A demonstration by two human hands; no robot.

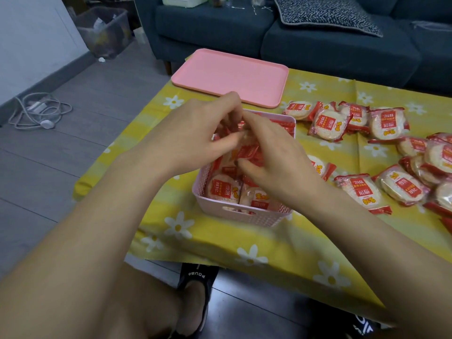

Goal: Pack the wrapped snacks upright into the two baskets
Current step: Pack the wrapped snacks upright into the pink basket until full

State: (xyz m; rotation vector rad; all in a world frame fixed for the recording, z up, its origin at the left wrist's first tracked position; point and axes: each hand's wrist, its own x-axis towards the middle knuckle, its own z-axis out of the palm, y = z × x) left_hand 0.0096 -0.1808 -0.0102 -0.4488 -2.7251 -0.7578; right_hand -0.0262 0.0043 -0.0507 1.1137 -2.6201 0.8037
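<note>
Where sofa (269,33) looms, yellow daisy tablecloth (281,253) under pink basket (242,214).

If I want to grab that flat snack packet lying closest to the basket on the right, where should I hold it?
Probably pinch the red crimped end of the round cracker packet in clear-and-red wrapper, coming from above on its right side. It lies flat on the yellow flowered tablecloth, partly hidden behind the right hand beside the pink woven plastic basket, so that thin end is easiest for fingers.
</note>
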